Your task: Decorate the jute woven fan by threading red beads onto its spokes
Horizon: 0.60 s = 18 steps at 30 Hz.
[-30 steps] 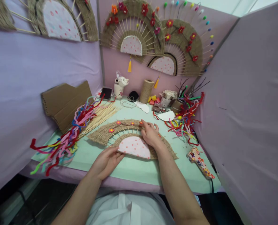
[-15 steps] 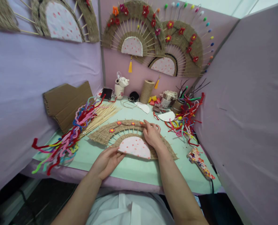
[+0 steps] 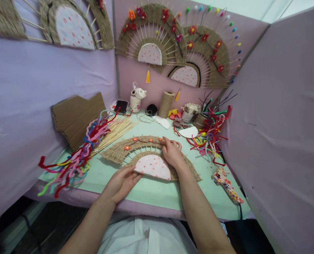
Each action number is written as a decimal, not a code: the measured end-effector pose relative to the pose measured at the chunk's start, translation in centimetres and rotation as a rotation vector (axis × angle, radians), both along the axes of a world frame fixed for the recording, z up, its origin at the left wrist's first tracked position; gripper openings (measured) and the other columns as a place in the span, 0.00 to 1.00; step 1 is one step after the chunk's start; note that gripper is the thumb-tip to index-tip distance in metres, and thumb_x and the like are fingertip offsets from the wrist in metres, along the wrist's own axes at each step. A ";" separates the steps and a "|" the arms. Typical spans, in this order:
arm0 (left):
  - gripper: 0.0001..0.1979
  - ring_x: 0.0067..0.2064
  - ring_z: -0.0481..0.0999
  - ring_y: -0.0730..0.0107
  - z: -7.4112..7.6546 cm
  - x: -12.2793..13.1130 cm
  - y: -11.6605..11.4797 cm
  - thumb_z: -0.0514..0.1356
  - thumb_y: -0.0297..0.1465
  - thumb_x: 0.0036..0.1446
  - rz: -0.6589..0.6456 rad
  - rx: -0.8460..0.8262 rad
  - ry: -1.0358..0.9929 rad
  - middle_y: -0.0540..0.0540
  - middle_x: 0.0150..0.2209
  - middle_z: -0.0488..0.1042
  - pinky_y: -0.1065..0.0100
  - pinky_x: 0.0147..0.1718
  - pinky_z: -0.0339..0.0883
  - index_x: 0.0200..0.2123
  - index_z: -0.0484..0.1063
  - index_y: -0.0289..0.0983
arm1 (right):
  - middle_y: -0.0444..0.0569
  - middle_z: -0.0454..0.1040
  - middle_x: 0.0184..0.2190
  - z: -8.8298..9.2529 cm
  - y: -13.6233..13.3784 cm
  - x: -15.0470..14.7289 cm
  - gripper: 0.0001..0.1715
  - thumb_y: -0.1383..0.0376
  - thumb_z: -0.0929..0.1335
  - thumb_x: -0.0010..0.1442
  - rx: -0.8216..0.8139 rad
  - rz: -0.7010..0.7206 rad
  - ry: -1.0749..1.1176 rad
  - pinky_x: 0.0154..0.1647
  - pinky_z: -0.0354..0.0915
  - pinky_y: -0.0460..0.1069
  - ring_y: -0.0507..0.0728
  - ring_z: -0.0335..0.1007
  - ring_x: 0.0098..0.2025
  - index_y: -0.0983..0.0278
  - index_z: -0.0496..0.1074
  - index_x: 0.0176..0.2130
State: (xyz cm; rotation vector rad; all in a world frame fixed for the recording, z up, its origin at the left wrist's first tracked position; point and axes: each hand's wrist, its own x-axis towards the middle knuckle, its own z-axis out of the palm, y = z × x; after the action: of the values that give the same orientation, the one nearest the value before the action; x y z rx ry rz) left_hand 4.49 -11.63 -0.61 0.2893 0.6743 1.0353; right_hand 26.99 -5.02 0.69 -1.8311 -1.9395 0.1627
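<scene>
In front of me lies a half-round twine fan (image 3: 114, 152) on thin sticks, with a pink-dotted white half-circle (image 3: 153, 167) at its centre. Small red flowers with yellow middles (image 3: 135, 139) line a brown twig along its outer band. My left hand (image 3: 124, 181) grips the fan's lower edge, thumb on top and fingers below. Over the right part of the outer band, my right hand (image 3: 172, 151) has its fingers bent and pressed down beside a flower. Whatever lies under those fingertips is hidden, as is part of the fan beneath the wrist.
Pipe cleaners (image 3: 85, 148) and bamboo sticks (image 3: 117, 132) lie left, near folded cardboard (image 3: 77, 118). A twine spool (image 3: 166, 104), black yarn ball (image 3: 152, 109) and white half-circle (image 3: 188, 132) sit behind. More pipe cleaners (image 3: 212, 135) and a patterned glue gun (image 3: 227, 185) are right. Finished fans (image 3: 151, 21) hang behind.
Both hands keep their places on the fan. The whole view has shifted very slightly; nothing on the table has visibly moved.
</scene>
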 end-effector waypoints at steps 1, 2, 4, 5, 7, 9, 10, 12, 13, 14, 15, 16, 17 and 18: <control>0.05 0.42 0.79 0.63 0.0 0.0 0.0 0.60 0.19 0.53 0.000 -0.003 0.002 0.40 0.34 0.79 0.61 0.51 0.70 0.30 0.74 0.31 | 0.52 0.75 0.50 0.0 0.0 0.0 0.28 0.68 0.57 0.61 -0.003 0.003 -0.003 0.62 0.41 0.61 0.60 0.60 0.56 0.64 0.61 0.61; 0.05 0.42 0.79 0.64 0.0 0.0 0.0 0.60 0.18 0.53 0.000 -0.004 0.002 0.40 0.34 0.79 0.61 0.51 0.70 0.30 0.74 0.31 | 0.52 0.76 0.50 0.0 0.0 0.0 0.28 0.68 0.57 0.62 -0.001 0.001 -0.005 0.62 0.41 0.61 0.60 0.60 0.56 0.64 0.61 0.60; 0.05 0.41 0.79 0.64 0.0 0.0 0.0 0.59 0.18 0.53 0.001 -0.002 -0.005 0.39 0.34 0.79 0.61 0.51 0.70 0.31 0.74 0.30 | 0.52 0.76 0.50 0.0 -0.1 0.0 0.28 0.68 0.57 0.62 0.013 -0.009 -0.002 0.62 0.42 0.60 0.60 0.60 0.56 0.64 0.61 0.60; 0.05 0.42 0.79 0.64 0.0 0.0 0.0 0.59 0.18 0.53 0.002 -0.001 -0.008 0.39 0.34 0.79 0.61 0.51 0.70 0.31 0.74 0.31 | 0.52 0.76 0.49 0.0 -0.1 0.0 0.28 0.68 0.57 0.62 0.017 -0.010 0.000 0.62 0.42 0.60 0.60 0.61 0.55 0.64 0.61 0.60; 0.05 0.42 0.79 0.64 -0.1 0.0 0.0 0.60 0.19 0.53 0.005 0.002 -0.009 0.39 0.35 0.79 0.61 0.51 0.70 0.31 0.74 0.31 | 0.52 0.76 0.49 -0.1 -0.1 0.0 0.28 0.68 0.57 0.61 0.014 -0.003 0.006 0.61 0.42 0.60 0.60 0.61 0.55 0.63 0.62 0.60; 0.05 0.42 0.79 0.64 -0.2 0.0 0.0 0.60 0.19 0.52 0.003 0.007 -0.004 0.39 0.36 0.79 0.61 0.51 0.71 0.31 0.74 0.31 | 0.51 0.76 0.49 -0.1 -0.1 0.1 0.27 0.68 0.57 0.61 0.030 -0.003 0.026 0.62 0.41 0.60 0.60 0.61 0.55 0.63 0.63 0.59; 0.05 0.42 0.79 0.64 -0.3 0.0 0.0 0.60 0.19 0.52 0.002 0.010 -0.002 0.39 0.37 0.79 0.62 0.51 0.71 0.31 0.75 0.31 | 0.51 0.76 0.49 -0.1 0.0 0.2 0.28 0.68 0.57 0.60 0.052 -0.012 0.044 0.62 0.41 0.60 0.60 0.61 0.55 0.64 0.63 0.59; 0.04 0.43 0.79 0.64 -0.3 0.0 0.0 0.61 0.19 0.53 0.006 0.017 0.003 0.38 0.37 0.80 0.62 0.51 0.70 0.31 0.75 0.31 | 0.51 0.76 0.50 0.0 0.0 0.4 0.28 0.69 0.57 0.59 0.117 -0.045 0.094 0.62 0.41 0.59 0.59 0.61 0.55 0.64 0.63 0.58; 0.04 0.43 0.79 0.64 -0.3 0.0 0.0 0.61 0.19 0.53 0.011 0.020 0.007 0.38 0.37 0.80 0.62 0.51 0.70 0.31 0.75 0.31 | 0.51 0.76 0.50 0.1 0.0 0.5 0.28 0.69 0.57 0.59 0.151 -0.066 0.123 0.62 0.41 0.59 0.59 0.61 0.55 0.64 0.64 0.57; 0.04 0.43 0.79 0.64 -0.3 0.1 -0.1 0.61 0.20 0.53 0.019 0.022 0.013 0.39 0.36 0.80 0.62 0.51 0.71 0.30 0.75 0.31 | 0.50 0.76 0.50 0.2 -0.1 0.7 0.27 0.69 0.57 0.58 0.181 -0.090 0.153 0.62 0.42 0.58 0.59 0.62 0.54 0.64 0.65 0.56; 0.03 0.42 0.79 0.64 -0.3 0.1 -0.1 0.61 0.20 0.53 0.028 0.024 0.020 0.39 0.36 0.80 0.62 0.51 0.71 0.30 0.75 0.31 | 0.50 0.76 0.49 0.4 -0.1 0.9 0.27 0.69 0.57 0.58 0.208 -0.117 0.182 0.62 0.42 0.59 0.58 0.63 0.54 0.63 0.66 0.55; 0.03 0.42 0.79 0.64 -0.3 0.1 -0.1 0.61 0.20 0.53 0.037 0.023 0.027 0.39 0.36 0.80 0.63 0.50 0.71 0.30 0.75 0.31 | 0.50 0.77 0.48 0.5 -0.2 1.2 0.27 0.69 0.57 0.58 0.233 -0.146 0.212 0.61 0.42 0.59 0.59 0.64 0.53 0.63 0.66 0.54; 0.03 0.42 0.79 0.64 -0.2 0.2 -0.1 0.61 0.20 0.53 0.044 0.021 0.032 0.39 0.36 0.80 0.62 0.50 0.71 0.30 0.75 0.31 | 0.50 0.77 0.46 0.6 -0.3 1.6 0.26 0.69 0.56 0.58 0.260 -0.176 0.243 0.61 0.42 0.59 0.59 0.64 0.53 0.63 0.67 0.53; 0.03 0.42 0.79 0.64 -0.2 0.2 -0.2 0.61 0.20 0.53 0.051 0.017 0.037 0.39 0.36 0.80 0.62 0.50 0.72 0.29 0.75 0.31 | 0.51 0.78 0.45 0.7 -0.4 2.0 0.26 0.69 0.56 0.57 0.290 -0.204 0.276 0.61 0.43 0.59 0.59 0.65 0.52 0.63 0.68 0.53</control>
State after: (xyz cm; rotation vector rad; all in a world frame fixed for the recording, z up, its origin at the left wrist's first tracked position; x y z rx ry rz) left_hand 4.71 -11.81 -0.80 0.3086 0.7097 1.0869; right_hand 28.99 -5.46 1.42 -1.6998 -1.4941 0.0596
